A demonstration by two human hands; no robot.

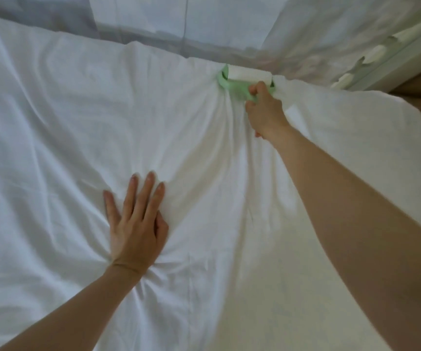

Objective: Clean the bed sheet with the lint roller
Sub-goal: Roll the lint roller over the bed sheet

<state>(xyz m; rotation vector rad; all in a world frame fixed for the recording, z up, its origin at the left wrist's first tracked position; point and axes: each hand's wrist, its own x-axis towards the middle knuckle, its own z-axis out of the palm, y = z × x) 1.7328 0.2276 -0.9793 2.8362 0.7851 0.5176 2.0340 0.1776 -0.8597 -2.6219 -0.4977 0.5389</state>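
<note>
The right hand (265,115) is hiding the handle of the lint roller (248,76), and the bed sheet (77,122) is running off-frame left of it.

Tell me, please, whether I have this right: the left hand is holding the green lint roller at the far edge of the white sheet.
Not quite. The head view shows the right hand, not the left, holding the green lint roller at the far edge of the white sheet. The left hand lies flat on the sheet with its fingers straight.
</note>
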